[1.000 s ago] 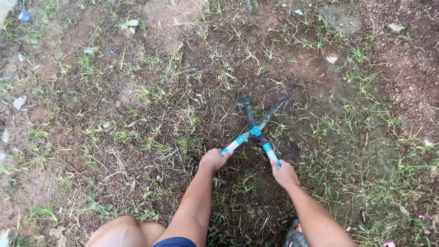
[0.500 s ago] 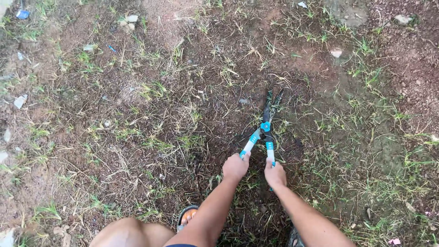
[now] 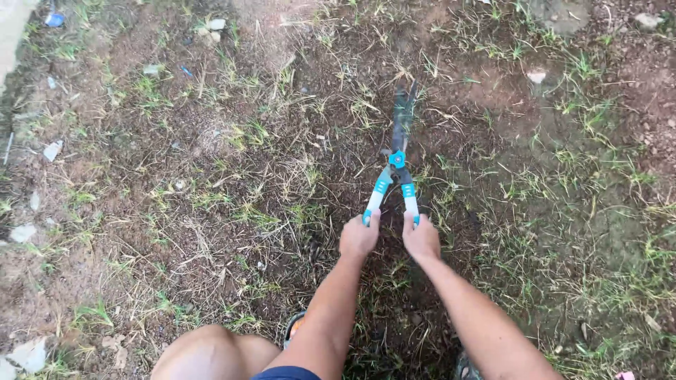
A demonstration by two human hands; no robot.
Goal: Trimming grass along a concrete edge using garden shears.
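- We see a pair of long garden shears with dark metal blades and white-and-turquoise handles (image 3: pixel 396 165) in the upper middle of the frame, held low over the ground of reddish soil and sparse, patchy grass (image 3: pixel 211 176).
- Our left hand (image 3: pixel 359 237) is wrapped tight around the end of the left handle, and our right hand (image 3: pixel 421 239) is clamped around the end of the right handle; the two fists sit just beside each other, a little below the centre of the frame.
- With the handles drawn near together, the blades lie closed against each other, their tips pointing toward the top of the frame.
- The long axis of the shears runs almost straight up the picture, away from both hands, leaning slightly to the right at the tips.
- The turquoise pivot bolt (image 3: pixel 398 159) sits above the fists, between them and the blades; both hands are about equally near it.
- A bare knee (image 3: pixel 204 352) shows at the lower left, and pale stones (image 3: pixel 539 76) lie scattered toward the upper right, well apart from the blades.
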